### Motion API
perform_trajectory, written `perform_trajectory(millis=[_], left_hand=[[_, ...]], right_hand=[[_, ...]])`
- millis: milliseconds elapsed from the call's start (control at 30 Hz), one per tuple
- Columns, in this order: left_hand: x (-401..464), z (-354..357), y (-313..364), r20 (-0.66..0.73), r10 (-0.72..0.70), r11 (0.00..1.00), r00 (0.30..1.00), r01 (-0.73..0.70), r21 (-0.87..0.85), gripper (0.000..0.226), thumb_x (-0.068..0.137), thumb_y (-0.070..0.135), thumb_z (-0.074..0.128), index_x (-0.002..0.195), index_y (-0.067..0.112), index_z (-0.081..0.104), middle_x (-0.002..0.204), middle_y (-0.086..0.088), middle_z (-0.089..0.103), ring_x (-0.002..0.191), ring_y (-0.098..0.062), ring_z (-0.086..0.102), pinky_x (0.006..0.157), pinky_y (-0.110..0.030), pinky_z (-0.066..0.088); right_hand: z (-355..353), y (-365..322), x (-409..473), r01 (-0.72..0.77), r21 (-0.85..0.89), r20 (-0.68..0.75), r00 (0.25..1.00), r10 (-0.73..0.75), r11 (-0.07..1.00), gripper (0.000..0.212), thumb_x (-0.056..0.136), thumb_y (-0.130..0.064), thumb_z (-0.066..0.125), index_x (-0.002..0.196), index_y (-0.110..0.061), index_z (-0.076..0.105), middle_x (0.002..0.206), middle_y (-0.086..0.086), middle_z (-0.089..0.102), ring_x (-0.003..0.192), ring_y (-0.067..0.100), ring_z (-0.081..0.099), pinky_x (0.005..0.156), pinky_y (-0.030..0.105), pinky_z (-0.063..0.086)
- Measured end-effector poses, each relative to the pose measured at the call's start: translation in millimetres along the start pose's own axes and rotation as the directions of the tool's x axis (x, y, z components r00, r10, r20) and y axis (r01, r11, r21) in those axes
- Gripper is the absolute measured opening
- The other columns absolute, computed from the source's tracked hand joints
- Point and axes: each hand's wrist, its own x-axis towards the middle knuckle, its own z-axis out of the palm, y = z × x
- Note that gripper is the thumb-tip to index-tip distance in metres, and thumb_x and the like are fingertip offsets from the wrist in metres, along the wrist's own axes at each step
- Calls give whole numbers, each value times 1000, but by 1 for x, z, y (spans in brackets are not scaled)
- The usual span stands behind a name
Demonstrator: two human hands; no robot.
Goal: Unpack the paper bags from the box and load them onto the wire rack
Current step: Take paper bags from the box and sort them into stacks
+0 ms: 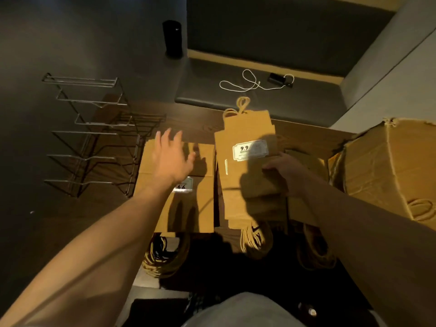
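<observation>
Flat brown paper bags with rope handles lie in stacks on the wooden table. My right hand point(282, 169) grips the lower right part of the middle stack point(245, 171), whose top bag carries a white "9.9" label. One bag sticks out beyond the stack's far end. My left hand point(173, 156) hovers with spread fingers over the left stack point(188, 206) and holds nothing. The tiered wire rack point(94, 138) stands at the table's left, with no bags visible on it. The torn cardboard box point(387, 166) sits at the right.
A bench seat point(212, 90) beyond the table holds a white cable point(247, 83) and a small dark device point(278, 79). A black cylinder point(172, 38) stands further back. Bundles of rope handles point(165, 258) hang over the table's near edge. A third bag stack lies under my right forearm.
</observation>
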Motion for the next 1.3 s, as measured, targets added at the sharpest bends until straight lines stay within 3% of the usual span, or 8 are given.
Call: perform_trajectory(millis=[167,300,433,567,700,833,1033,1300], left_hand=[[5,-40,96,201,597,726,776,-630,275,98,82,37,67,157,40,4,167,0,-7,150,-31,-22,116,-62,-6],[0,-49,159,649,436,717,624,-677,169,62,83,41,70,139,32,47,118,5,63,136,-29,43,112,-53,22],[-1,-54,166,794,291,879,534,-476,-2,29,83,30,79,109,17,74,100,6,72,100,-17,64,91,-30,47],[3,-64,137,754,307,949,581,-123,-291,15,90,18,71,105,14,73,103,0,77,102,-15,71,98,-36,51],[-2,-57,124,622,254,671,741,327,-665,24,96,20,60,114,6,66,108,-11,75,97,-24,73,81,-34,59],[-11,-18,156,493,86,538,866,376,-754,21,96,19,64,114,8,65,110,-15,74,86,-22,73,77,-35,60],[-27,9,158,470,6,405,883,427,-808,35,91,-6,63,120,12,59,109,-12,74,95,-25,72,80,-35,60],[-40,41,150,499,-157,407,852,516,-754,19,94,-5,58,103,11,60,102,-13,71,83,-21,68,71,-27,58]], right_hand=[[-17,-20,-8,11,-410,157,986,59,912,29,81,6,63,103,-11,66,81,11,66,74,23,64,62,26,53],[-12,-47,-21,170,-639,304,952,43,750,38,84,4,66,121,-4,63,95,-1,57,85,10,53,60,3,42],[-38,-54,-25,203,-590,364,931,32,782,36,93,-17,61,128,-15,61,106,-1,63,95,13,61,78,21,46],[-84,-51,-31,71,-42,150,987,-64,997,31,100,-39,47,111,-13,60,69,2,65,49,11,60,44,23,48],[-104,-34,-20,-15,121,81,997,5,993,71,84,-69,52,140,-26,41,124,10,56,106,35,60,86,48,51],[-60,-16,-14,-16,301,175,984,-39,953,58,88,-42,65,137,-15,50,126,16,64,114,36,63,92,51,52],[-56,5,-1,114,327,-53,993,-102,938,93,75,-10,76,150,-31,25,143,12,50,122,30,56,103,56,44],[-47,47,4,7,133,-204,979,21,991,60,92,8,56,147,-6,37,150,15,39,133,29,43,105,33,37]])
